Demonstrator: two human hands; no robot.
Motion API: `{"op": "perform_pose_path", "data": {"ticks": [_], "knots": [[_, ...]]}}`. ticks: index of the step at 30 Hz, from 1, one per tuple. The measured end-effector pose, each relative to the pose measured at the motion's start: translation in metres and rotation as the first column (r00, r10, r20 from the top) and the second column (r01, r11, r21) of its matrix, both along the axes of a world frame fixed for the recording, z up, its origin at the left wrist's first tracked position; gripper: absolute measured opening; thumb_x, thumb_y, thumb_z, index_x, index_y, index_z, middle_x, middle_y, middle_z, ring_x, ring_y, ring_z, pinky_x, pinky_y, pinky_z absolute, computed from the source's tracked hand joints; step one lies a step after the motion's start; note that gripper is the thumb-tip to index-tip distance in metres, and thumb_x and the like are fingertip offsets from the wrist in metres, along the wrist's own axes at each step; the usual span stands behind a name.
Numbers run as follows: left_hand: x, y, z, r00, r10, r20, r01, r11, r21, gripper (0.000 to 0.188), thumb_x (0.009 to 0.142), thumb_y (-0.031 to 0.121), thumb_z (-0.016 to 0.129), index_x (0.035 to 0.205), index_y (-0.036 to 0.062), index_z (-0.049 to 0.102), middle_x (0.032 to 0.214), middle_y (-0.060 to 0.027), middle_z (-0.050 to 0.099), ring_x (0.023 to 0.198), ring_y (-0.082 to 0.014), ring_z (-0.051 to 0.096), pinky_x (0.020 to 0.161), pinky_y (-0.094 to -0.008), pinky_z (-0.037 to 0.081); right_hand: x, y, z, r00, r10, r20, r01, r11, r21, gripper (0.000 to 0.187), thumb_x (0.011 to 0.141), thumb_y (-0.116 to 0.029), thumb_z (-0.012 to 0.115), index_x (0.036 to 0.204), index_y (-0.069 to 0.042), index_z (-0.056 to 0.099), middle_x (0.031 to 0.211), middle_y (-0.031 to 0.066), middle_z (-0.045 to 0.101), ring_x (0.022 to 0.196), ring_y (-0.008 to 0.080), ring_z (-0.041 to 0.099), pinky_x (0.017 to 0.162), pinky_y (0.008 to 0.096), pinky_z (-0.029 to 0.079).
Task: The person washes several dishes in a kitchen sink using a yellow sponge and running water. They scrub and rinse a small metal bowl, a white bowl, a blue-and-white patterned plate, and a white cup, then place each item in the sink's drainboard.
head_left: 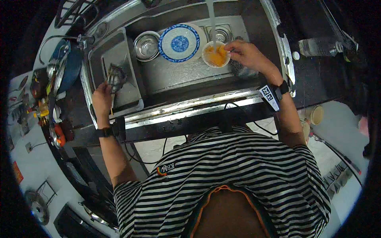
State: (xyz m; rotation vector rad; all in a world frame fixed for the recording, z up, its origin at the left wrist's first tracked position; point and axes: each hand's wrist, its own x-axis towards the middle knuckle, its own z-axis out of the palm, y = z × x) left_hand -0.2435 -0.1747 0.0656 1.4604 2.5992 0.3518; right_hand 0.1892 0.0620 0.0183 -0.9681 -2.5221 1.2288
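My right hand (248,53) grips the right rim of a small white bowl (205,59) with its fingertips. Water from the tap (211,16) runs into the bowl, which has an orange colour inside; whether that is food or liquid I cannot tell. Over the smaller left basin, my left hand (102,97) is closed on a thin light-coloured stick (112,105). A dark, shiny object (116,78) of unclear kind is right beside its fingers. A blue-and-white plate (174,39) and a round metal bowl (147,46) lie in the large basin, left of the white bowl.
The steel sink (166,81) has a divider (134,65) between its two basins. A drain strainer (223,35) lies behind the white bowl. A second, curved faucet (59,37) arches at the left. Bottles and kitchenware crowd the left counter; a small white cap (295,55) sits on the right counter.
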Motion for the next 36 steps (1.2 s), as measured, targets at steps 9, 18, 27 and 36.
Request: {"op": "perform_pose_path", "data": {"ticks": [9, 18, 27, 36], "knots": [[0.173, 0.120, 0.011, 0.838, -0.503, 0.213, 0.416, 0.840, 0.347, 0.019, 0.078, 0.016, 0.064, 0.091, 0.0037, 0.066, 0.079, -0.0162, 0.064, 0.068, -0.0297, 0.063, 0.060, -0.0324, 0.048, 0.025, 0.004, 0.006, 0.988, -0.155, -0.014, 0.155, 0.988, -0.001, 0.032, 0.083, -0.013, 0.059, 0.114, -0.007, 0.054, 0.106, 0.0108, 0.057, 0.086, 0.0202, 0.060, 0.076, 0.0304, 0.048], [0.248, 0.193, -0.051, 0.543, -0.297, 0.785, 0.074, 0.948, 0.308, 0.018, 0.082, 0.017, 0.060, 0.082, -0.0004, 0.061, 0.072, -0.0070, 0.062, 0.066, -0.0168, 0.060, 0.057, -0.0295, 0.046, 0.033, 0.008, -0.004, 0.946, -0.268, -0.180, 0.271, 0.963, -0.011, 0.037, 0.081, -0.022, 0.061, 0.112, -0.003, 0.053, 0.107, 0.0176, 0.057, 0.094, 0.0303, 0.058, 0.082, 0.0359, 0.047], [0.255, 0.174, -0.055, -0.297, 0.030, 0.954, -0.331, 0.934, -0.133, 0.010, 0.088, 0.012, 0.051, 0.097, 0.0091, 0.054, 0.086, -0.0026, 0.059, 0.069, -0.0140, 0.056, 0.062, -0.0322, 0.050, -0.038, -0.025, -0.031, 0.907, -0.266, -0.326, 0.373, 0.866, 0.332, 0.049, 0.085, -0.030, 0.054, 0.121, 0.001, 0.042, 0.123, 0.0238, 0.041, 0.112, 0.0404, 0.041, 0.095, 0.0445, 0.035], [0.261, 0.154, -0.063, -0.155, 0.054, 0.986, -0.346, 0.932, -0.105, 0.004, 0.086, 0.011, 0.055, 0.090, 0.0093, 0.054, 0.079, -0.0009, 0.057, 0.064, -0.0132, 0.055, 0.056, -0.0287, 0.046, -0.063, 0.007, -0.047, 0.861, -0.477, -0.176, 0.455, 0.877, -0.151, 0.049, 0.084, -0.041, 0.049, 0.113, -0.001, 0.051, 0.110, 0.0222, 0.054, 0.105, 0.0383, 0.049, 0.087, 0.0414, 0.041]]}}
